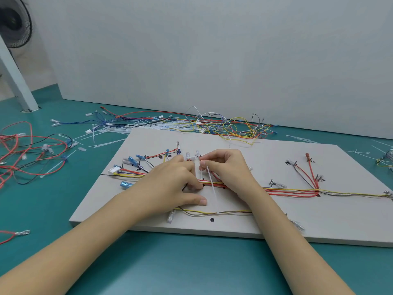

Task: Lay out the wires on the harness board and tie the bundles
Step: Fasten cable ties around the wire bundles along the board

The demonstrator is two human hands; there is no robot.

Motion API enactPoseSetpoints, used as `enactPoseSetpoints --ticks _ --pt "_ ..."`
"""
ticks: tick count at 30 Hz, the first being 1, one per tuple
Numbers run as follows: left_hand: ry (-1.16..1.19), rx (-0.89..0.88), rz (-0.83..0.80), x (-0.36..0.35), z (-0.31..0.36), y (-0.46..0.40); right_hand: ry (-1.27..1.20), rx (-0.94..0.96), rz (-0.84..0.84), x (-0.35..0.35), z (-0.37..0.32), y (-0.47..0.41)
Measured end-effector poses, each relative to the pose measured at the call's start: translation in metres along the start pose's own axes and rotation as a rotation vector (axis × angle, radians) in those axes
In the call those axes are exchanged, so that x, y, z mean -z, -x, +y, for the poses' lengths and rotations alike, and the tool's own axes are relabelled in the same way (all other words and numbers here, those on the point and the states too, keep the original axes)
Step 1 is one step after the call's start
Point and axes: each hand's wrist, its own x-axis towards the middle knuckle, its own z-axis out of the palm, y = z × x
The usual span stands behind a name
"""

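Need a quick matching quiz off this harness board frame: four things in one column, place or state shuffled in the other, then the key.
Things
1. white cable tie
2. fan
3. harness board
4. loose red wires

Place or state
A. top left corner of the view
B. pinched by the right hand over the bundle
C. on the green table, left of the board
D. lies flat under both hands, wires routed across it

Pairs: 1-B, 2-A, 3-D, 4-C
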Motion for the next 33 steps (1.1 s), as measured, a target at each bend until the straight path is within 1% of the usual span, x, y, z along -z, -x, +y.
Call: enactPoseSetpoints --ticks 9,14,16,18,24,33 --pt "-0.179 -0.018 -0.115 0.006 0.006 0.005 -0.007 -0.003 -0.006 0.000 0.002 -0.001" --pt "-0.323 -0.054 -0.078 0.005 0.016 0.005 -0.001 0.002 -0.001 0.000 0.002 -0.001" --pt "-0.349 -0.069 -0.057 0.004 0.019 0.004 0.000 0.002 0.001 0.000 0.001 -0.001" --pt "-0.347 -0.085 -0.001 0.002 0.021 0.003 0.000 0.004 -0.003 0.000 0.001 0.000" --pt "-0.241 -0.170 0.251 -0.006 0.016 -0.003 -0.004 0.004 0.001 0.002 0.002 0.001" --pt "0.329 -0.012 0.188 -0.016 -0.001 -0.008 -0.039 -0.024 -0.041 0.007 -0.002 0.003"
